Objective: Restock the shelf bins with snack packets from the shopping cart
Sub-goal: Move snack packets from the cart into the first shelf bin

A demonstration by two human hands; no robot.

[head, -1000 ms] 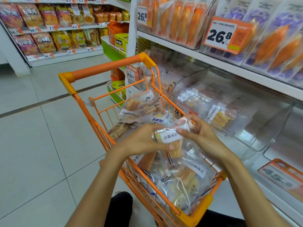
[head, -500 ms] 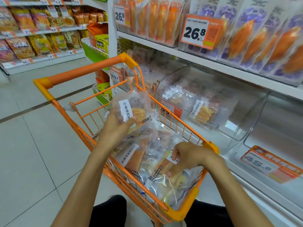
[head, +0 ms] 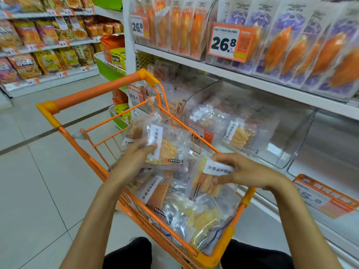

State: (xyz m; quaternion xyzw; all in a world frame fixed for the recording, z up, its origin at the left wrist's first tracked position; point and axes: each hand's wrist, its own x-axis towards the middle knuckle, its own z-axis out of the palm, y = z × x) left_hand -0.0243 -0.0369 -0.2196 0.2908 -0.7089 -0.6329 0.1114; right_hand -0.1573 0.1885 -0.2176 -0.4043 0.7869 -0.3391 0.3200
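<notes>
Head view, left to right. Far left, aisle shelves of snack bags run out of frame, their labels too blurred to read; bare floor tiles lie open between them and the orange shopping cart, whose near corner is cut by the lower edge. The left hand grasps a clear snack packet above the cart's far end, thumb on its white label; the fingers beneath are hidden by the packet. The right hand pinches a second clear packet by its label over the cart's right rim; this packet's outline is hard to separate from the loose packets heaped below. Right of the cart, a clear shelf bin holds a few packets at its left end; its right part is bare. A price tag hangs on the shelf above. Dark trousers are cropped at bottom.
</notes>
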